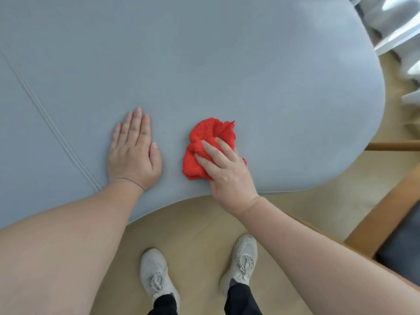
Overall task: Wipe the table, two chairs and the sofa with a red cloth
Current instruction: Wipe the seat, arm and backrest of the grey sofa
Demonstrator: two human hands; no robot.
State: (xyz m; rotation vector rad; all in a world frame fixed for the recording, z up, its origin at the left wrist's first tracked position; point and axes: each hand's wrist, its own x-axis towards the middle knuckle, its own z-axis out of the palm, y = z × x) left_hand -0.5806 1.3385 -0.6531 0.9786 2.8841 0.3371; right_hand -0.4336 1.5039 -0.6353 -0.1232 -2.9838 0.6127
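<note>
The left hand [133,153] is laid flat, fingers straight, on the grey stitched surface [204,64], while just to its right, near the front edge, the crumpled red cloth [210,133] is pressed down under the outstretched fingers of the right hand [227,171].

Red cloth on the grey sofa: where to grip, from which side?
Pinch the red cloth at its raised, crumpled far folds, coming from above: it lies bunched, not flat, and the right hand presses its near part onto the sofa.
</note>
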